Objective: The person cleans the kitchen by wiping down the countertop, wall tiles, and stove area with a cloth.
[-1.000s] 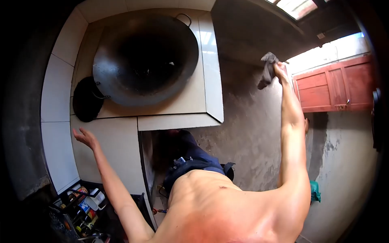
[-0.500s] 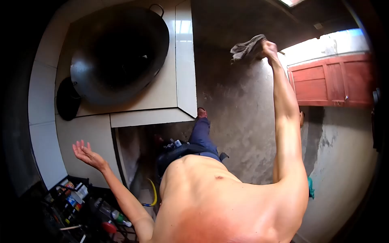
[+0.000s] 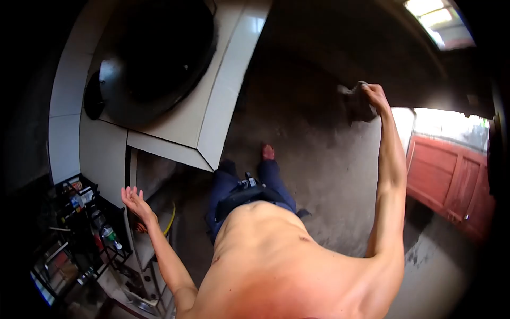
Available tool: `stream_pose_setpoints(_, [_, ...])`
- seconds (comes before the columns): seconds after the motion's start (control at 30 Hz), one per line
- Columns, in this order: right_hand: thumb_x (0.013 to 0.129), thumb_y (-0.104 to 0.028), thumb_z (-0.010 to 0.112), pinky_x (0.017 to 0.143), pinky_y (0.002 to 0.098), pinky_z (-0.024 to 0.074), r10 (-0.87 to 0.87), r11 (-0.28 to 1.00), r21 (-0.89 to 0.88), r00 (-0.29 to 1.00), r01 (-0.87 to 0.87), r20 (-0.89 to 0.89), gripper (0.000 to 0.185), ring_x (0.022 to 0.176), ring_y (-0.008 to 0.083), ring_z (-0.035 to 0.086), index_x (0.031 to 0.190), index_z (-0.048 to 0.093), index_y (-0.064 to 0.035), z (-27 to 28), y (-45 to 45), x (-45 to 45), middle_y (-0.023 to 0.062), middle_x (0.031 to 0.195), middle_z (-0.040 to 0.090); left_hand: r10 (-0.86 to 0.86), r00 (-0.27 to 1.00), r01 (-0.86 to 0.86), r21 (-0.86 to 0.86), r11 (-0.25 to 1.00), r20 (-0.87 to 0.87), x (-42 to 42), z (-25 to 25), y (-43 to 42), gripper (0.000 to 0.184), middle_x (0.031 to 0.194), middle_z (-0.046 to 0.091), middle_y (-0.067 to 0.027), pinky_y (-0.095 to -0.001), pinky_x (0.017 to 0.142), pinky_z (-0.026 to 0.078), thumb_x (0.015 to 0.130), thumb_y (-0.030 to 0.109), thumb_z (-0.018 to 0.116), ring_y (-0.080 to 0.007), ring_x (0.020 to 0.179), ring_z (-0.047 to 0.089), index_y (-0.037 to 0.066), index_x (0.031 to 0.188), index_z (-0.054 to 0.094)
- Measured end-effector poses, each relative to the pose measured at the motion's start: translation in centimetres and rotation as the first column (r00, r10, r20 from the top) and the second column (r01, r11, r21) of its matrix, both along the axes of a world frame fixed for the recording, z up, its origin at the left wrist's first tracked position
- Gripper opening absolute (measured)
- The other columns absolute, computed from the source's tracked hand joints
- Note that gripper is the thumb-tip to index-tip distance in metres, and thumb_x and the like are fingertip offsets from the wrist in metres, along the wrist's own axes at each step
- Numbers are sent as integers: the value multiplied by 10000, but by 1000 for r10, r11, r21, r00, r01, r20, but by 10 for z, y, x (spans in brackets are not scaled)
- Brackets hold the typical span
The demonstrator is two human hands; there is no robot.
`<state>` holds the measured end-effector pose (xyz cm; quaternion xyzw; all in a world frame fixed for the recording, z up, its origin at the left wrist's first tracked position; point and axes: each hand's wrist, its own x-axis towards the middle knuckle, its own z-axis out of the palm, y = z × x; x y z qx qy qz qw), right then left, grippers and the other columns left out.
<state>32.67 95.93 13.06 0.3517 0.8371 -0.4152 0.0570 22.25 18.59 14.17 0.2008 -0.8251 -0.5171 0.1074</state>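
Item, right hand (image 3: 375, 94): raised at the end of an outstretched arm, fingers clamped on a cloth.

Item, dark cloth (image 3: 361, 106): one piece, gathered at its upper edge in the right fingers, hanging below and to the left of them; outline blurred.

Item, left hand (image 3: 136, 202): fingers a little apart, loosely curled, near the edge of the tabletop; contact cannot be told.

Item, tiled tabletop (image 3: 103, 154): pale, running up and away from the left fingers.

Item, wok (image 3: 119, 90): large, dark inside, on the tabletop, beyond the left fingers and well left of the right ones.

Item, black round object (image 3: 94, 95): against the wok's left side, beyond the left fingers.

Item, black rack (image 3: 58, 191): filled with bottles and packets, left of and below the left fingers.

Item, yellow hose (image 3: 171, 220): curved, near the left fingers, to their right.

Item, red cabinet (image 3: 435, 170): panelled, lower right of the right fingers.

Item, foot (image 3: 268, 152): on the floor, between the two hands' fingers.
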Motion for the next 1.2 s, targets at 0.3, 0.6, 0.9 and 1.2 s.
stream_pose_setpoints(0.3, [905,-406,526,553,220,403,-62,977,-213,940,-11,-335,331,661,63,554,947,638,-97,8,11,-63,-39,762,622,115,990,-127,162,979,80,45,-44,19,425,1320,387,-149,-379,922,421,958,197,428,-252,1116,495,101,1348,288])
stream_pose_setpoints(0.6, [942,-322,476,719,267,512,-45,863,-432,812,-262,-582,318,817,128,619,1022,579,-32,137,-69,-178,57,924,637,136,987,-160,364,918,92,49,-89,25,449,1309,399,-111,-393,940,416,951,238,463,-234,1129,486,142,1348,278])
stream_pose_setpoints(0.9, [946,-293,473,740,287,497,-45,805,-389,608,-448,-793,332,832,157,616,1042,585,4,147,-111,-315,78,949,639,317,946,-319,367,874,66,57,-76,49,451,1312,386,-125,-398,939,417,948,175,460,-254,1125,490,140,1357,272])
stream_pose_setpoints(1.2, [666,-452,729,973,474,364,813,550,405,579,-730,-62,865,1214,418,393,1366,329,-139,8,-75,-420,292,1293,401,615,779,-625,234,745,125,88,-55,174,451,1287,411,-114,-369,928,430,930,122,471,-221,1085,515,140,1347,302])
